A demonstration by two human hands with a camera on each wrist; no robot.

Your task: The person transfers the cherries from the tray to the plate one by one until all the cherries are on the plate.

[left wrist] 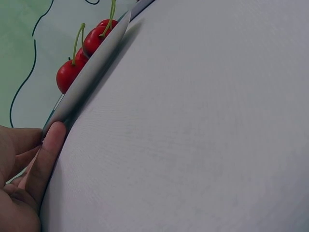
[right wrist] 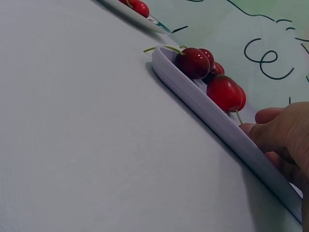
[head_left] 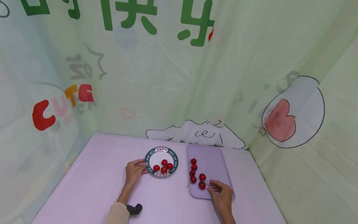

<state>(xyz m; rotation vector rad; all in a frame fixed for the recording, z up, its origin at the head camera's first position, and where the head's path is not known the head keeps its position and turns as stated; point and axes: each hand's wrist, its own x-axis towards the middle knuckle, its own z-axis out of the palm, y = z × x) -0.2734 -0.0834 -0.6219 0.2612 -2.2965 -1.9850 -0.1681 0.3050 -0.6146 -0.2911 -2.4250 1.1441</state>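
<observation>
My left hand (head_left: 135,170) pinches the left rim of a round plate (head_left: 148,154) with a dark green lettered border. In the left wrist view the thumb lies over the rim and a finger is under it. Several red cherries (head_left: 164,162) with stems lie on the plate. At the right, my right hand (head_left: 222,194) is over the near part of a purple tray (head_left: 213,160), thumb and forefinger apart. Its thumb tip is right at the stem of a cherry (right wrist: 224,93). More dark red cherries (head_left: 193,161) form a row along the tray's left side.
Both plate and tray stand on a pale cloth-covered table (head_left: 106,161), with a gap of cloth between them. A printed curtain (head_left: 167,93) hangs around the table's back and sides. A black device (head_left: 135,209) is strapped at the left wrist.
</observation>
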